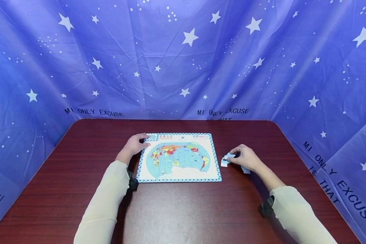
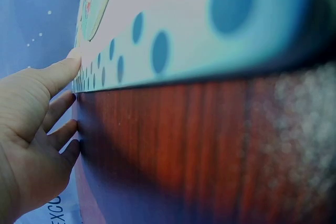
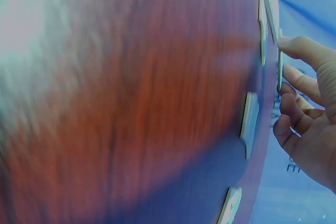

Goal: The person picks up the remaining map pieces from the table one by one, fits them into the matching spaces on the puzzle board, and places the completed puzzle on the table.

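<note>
At the right edge of the frame, your right hand (image 3: 319,121) pinches a thin flat piece (image 3: 280,69) between thumb and finger. Left of it, three more flat pieces (image 3: 249,124) lie along the far side of your reddish wood-grain surface (image 3: 157,103), running from upper right to bottom centre-right. Glare whitens the upper left; blue cloth (image 3: 304,17) fills the right behind your fingers.

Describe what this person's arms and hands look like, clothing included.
The left sleeve and right sleeve are long, plain and cream. Black devices sit at both wrists. The left hand and right hand are gloveless.
</note>
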A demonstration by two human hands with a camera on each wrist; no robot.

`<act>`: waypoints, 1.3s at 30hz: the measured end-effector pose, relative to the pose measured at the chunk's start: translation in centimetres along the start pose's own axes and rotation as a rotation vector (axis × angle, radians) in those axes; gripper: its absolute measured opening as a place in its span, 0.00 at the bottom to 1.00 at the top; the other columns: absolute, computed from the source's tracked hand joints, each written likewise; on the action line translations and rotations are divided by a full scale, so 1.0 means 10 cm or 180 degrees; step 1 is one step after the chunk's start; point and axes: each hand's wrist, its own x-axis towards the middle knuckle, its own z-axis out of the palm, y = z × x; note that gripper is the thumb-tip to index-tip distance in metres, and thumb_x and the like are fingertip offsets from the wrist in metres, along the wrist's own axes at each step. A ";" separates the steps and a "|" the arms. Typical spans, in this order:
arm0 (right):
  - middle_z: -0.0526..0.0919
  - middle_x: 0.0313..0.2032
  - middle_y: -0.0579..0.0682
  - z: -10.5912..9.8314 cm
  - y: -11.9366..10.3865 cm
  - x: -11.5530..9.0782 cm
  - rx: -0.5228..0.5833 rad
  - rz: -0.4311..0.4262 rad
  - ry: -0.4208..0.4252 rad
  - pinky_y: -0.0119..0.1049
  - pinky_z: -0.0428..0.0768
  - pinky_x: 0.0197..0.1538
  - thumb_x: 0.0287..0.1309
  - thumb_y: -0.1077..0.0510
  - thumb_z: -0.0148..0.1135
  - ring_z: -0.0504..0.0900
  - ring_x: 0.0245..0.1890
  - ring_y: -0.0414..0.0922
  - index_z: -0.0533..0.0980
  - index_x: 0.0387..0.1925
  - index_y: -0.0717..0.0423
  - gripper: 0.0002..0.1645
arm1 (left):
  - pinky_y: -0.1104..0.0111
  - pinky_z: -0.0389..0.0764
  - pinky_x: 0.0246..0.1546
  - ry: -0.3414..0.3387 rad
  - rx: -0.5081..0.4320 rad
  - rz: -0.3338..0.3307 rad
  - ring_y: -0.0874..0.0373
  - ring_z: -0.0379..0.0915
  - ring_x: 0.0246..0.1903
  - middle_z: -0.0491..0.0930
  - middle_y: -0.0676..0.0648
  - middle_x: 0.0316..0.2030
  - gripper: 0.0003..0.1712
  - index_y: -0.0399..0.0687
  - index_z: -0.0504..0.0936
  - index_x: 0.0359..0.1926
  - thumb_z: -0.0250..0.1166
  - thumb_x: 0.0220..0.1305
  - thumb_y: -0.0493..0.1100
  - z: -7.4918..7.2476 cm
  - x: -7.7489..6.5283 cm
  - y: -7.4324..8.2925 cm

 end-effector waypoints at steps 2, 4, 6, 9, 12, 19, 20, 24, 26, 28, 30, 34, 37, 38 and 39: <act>0.79 0.38 0.55 0.03 -0.05 -0.01 0.0015 -0.0058 -0.0005 0.38 0.75 0.39 0.48 0.53 0.70 0.75 0.35 0.46 0.82 0.37 0.61 0.17 | 0.49 0.57 0.67 0.0000 -0.0001 0.0001 0.42 0.44 0.71 0.55 0.42 0.71 0.28 0.45 0.68 0.65 0.59 0.65 0.44 0.00 0.00 0.00; 0.78 0.38 0.54 0.06 -0.10 -0.03 0.0077 -0.0133 -0.0010 0.35 0.73 0.36 0.47 0.53 0.71 0.74 0.32 0.44 0.82 0.36 0.60 0.16 | 0.49 0.57 0.67 -0.0001 0.0000 0.0002 0.42 0.44 0.71 0.55 0.42 0.71 0.28 0.45 0.68 0.65 0.59 0.65 0.44 0.00 0.00 0.00; 0.78 0.37 0.53 0.09 -0.15 -0.04 0.0132 -0.0210 -0.0019 0.32 0.72 0.34 0.47 0.53 0.71 0.73 0.31 0.42 0.82 0.36 0.58 0.15 | 0.49 0.57 0.67 -0.0011 -0.0003 -0.0004 0.42 0.44 0.71 0.55 0.42 0.71 0.28 0.45 0.68 0.65 0.59 0.66 0.44 0.00 -0.01 0.00; 0.78 0.36 0.51 0.13 -0.23 -0.06 0.0218 -0.0305 -0.0061 0.31 0.72 0.32 0.47 0.53 0.71 0.72 0.29 0.41 0.82 0.35 0.56 0.14 | 0.49 0.57 0.68 -0.0017 -0.0011 -0.0009 0.42 0.44 0.71 0.55 0.42 0.71 0.28 0.45 0.68 0.66 0.59 0.66 0.44 -0.01 -0.02 0.00; 0.78 0.35 0.49 0.17 -0.30 -0.07 0.0265 -0.0367 -0.0109 0.30 0.73 0.32 0.47 0.52 0.71 0.72 0.29 0.41 0.82 0.35 0.55 0.14 | 0.49 0.57 0.68 -0.0013 -0.0005 -0.0006 0.42 0.43 0.71 0.55 0.42 0.71 0.28 0.45 0.68 0.65 0.59 0.66 0.44 0.00 -0.02 0.00; 0.78 0.37 0.50 0.26 -0.46 -0.10 0.0312 -0.0513 -0.0247 0.29 0.72 0.32 0.46 0.52 0.72 0.72 0.30 0.40 0.82 0.36 0.56 0.16 | 0.49 0.57 0.68 -0.0007 -0.0005 0.0009 0.42 0.44 0.71 0.54 0.42 0.71 0.28 0.44 0.68 0.65 0.58 0.66 0.45 0.00 -0.01 -0.01; 0.78 0.37 0.50 0.27 -0.49 -0.10 0.0323 -0.0512 -0.0265 0.28 0.72 0.32 0.46 0.52 0.72 0.71 0.30 0.40 0.82 0.36 0.56 0.16 | 0.49 0.57 0.68 -0.0012 -0.0003 0.0015 0.42 0.44 0.71 0.54 0.42 0.71 0.28 0.44 0.67 0.65 0.58 0.66 0.45 0.00 -0.01 -0.01; 0.78 0.37 0.49 0.32 -0.57 -0.11 0.0335 -0.0577 -0.0313 0.27 0.71 0.30 0.46 0.52 0.72 0.70 0.27 0.38 0.82 0.36 0.56 0.16 | 0.48 0.57 0.67 -0.0030 0.0017 0.0023 0.42 0.44 0.71 0.54 0.42 0.71 0.28 0.45 0.67 0.66 0.58 0.66 0.45 -0.01 0.00 -0.01; 0.78 0.37 0.48 0.35 -0.61 -0.11 0.0358 -0.0631 -0.0341 0.27 0.71 0.30 0.46 0.52 0.72 0.70 0.27 0.38 0.82 0.36 0.55 0.16 | 0.48 0.57 0.67 -0.0034 0.0023 0.0030 0.42 0.43 0.71 0.54 0.42 0.71 0.28 0.45 0.67 0.66 0.58 0.66 0.45 -0.01 0.01 -0.01; 0.78 0.37 0.47 0.39 -0.65 -0.12 0.0377 -0.0673 -0.0368 0.27 0.71 0.30 0.46 0.52 0.72 0.71 0.29 0.39 0.83 0.36 0.54 0.15 | 0.48 0.57 0.67 -0.0036 0.0031 0.0035 0.42 0.43 0.71 0.54 0.42 0.71 0.28 0.45 0.67 0.66 0.58 0.66 0.45 -0.01 0.01 -0.01; 0.79 0.37 0.47 0.42 -0.69 -0.13 0.0425 -0.0718 -0.0399 0.27 0.71 0.32 0.46 0.52 0.72 0.72 0.31 0.40 0.83 0.35 0.54 0.15 | 0.48 0.57 0.67 -0.0034 0.0027 0.0039 0.41 0.43 0.71 0.54 0.42 0.71 0.28 0.44 0.67 0.66 0.58 0.66 0.45 0.00 0.01 -0.02; 0.79 0.36 0.47 0.49 -0.74 -0.14 0.0435 -0.0816 -0.0442 0.26 0.70 0.32 0.45 0.53 0.72 0.72 0.32 0.40 0.83 0.35 0.55 0.14 | 0.48 0.57 0.67 -0.0026 0.0015 0.0026 0.42 0.43 0.71 0.54 0.42 0.71 0.28 0.45 0.67 0.66 0.58 0.66 0.45 0.00 0.01 -0.02; 0.80 0.36 0.46 0.52 -0.77 -0.14 0.0407 -0.0872 -0.0452 0.25 0.70 0.32 0.45 0.52 0.72 0.72 0.32 0.39 0.83 0.34 0.55 0.14 | 0.49 0.57 0.67 -0.0020 -0.0004 0.0009 0.42 0.43 0.71 0.54 0.42 0.71 0.28 0.45 0.67 0.66 0.58 0.66 0.45 0.00 0.01 -0.02; 0.79 0.35 0.46 0.53 -0.78 -0.14 0.0399 -0.0875 -0.0456 0.25 0.70 0.32 0.45 0.52 0.72 0.72 0.32 0.39 0.84 0.34 0.54 0.14 | 0.49 0.58 0.67 -0.0023 -0.0007 0.0010 0.42 0.43 0.71 0.54 0.42 0.71 0.28 0.45 0.67 0.66 0.58 0.66 0.45 0.00 0.02 -0.02; 0.80 0.35 0.45 0.53 -0.79 -0.15 0.0393 -0.0887 -0.0455 0.25 0.70 0.32 0.45 0.52 0.72 0.72 0.32 0.39 0.84 0.34 0.54 0.14 | 0.49 0.58 0.67 -0.0024 -0.0009 0.0010 0.42 0.43 0.71 0.54 0.42 0.71 0.28 0.45 0.67 0.66 0.58 0.66 0.45 0.00 0.02 -0.02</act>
